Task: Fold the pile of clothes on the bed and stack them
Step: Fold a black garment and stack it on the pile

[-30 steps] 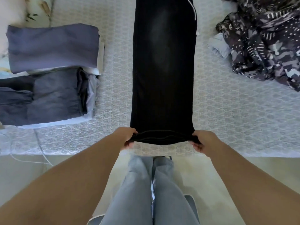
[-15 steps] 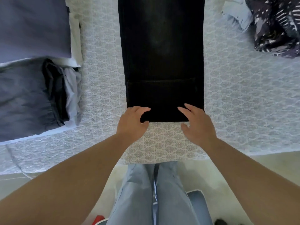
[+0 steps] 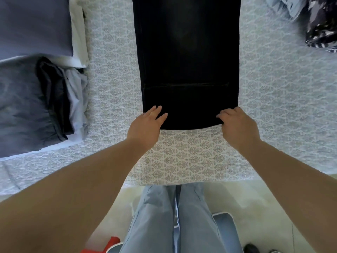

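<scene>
Head view: my left hand [image 3: 145, 126] lies flat on the black trousers [image 3: 187, 61] at 6 o'clock; my right hand [image 3: 237, 125] pinches their corner; I'd lift both corners evenly.

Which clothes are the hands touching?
The long black trousers in the middle of the bed. Left hand and right hand are at its near corners; the folded stacks on the left and patterned pile on the right lie untouched.

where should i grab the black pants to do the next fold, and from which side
Take the black pants at the two corners of the near folded edge, coming from the bed's near edge. They lie flat and lengthwise away from the person, so that edge is closest. The right hand already curls round its corner; the left hand lies flat on the other.
</scene>
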